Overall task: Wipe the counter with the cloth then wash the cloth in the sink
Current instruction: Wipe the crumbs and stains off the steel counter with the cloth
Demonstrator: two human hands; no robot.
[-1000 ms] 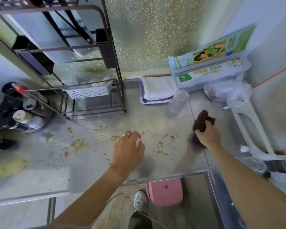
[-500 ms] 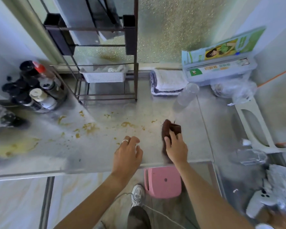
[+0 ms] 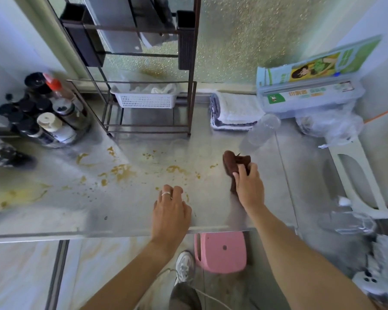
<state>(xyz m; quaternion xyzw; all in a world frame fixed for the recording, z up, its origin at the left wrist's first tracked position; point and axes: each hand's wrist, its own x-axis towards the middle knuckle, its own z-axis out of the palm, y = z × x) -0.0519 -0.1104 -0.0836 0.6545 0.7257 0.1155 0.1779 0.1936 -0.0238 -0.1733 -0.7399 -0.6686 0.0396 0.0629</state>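
Head view, looking down. Right hand [image 3: 249, 186] curled round a dark brown cloth [image 3: 232, 165], pinning it against the steel desk [image 3: 211, 139]; most of the cloth bunched just beyond the fingertips, a strip trailing back under the palm. Left hand [image 3: 170, 209] resting on the desk near its front edge, fingers loosely bent and holding nothing, a silver ring [image 3: 166, 194] on 1 finger. Yellow-brown spills [image 3: 121, 172] scattered on the desk beyond and to the left of the left hand, the nearest specks just past its fingertips.

Beyond the right hand, a clear plastic bottle [image 3: 261, 130] lying on its side, then a folded white towel [image 3: 235, 113]. Further out and to the right, a green-and-white cling-film cutter box [image 3: 309, 95] with Chinese lettering too blurred to read. Far beyond the left hand, a dark wire rack [image 3: 188, 86] with a white basket [image 3: 146, 100]; well to its left, a cluster of condiment bottles [image 3: 45, 113], labels unreadable. Below the desk edge, between the forearms, a pink stool [image 3: 221, 251] and a white sneaker [image 3: 184, 267].
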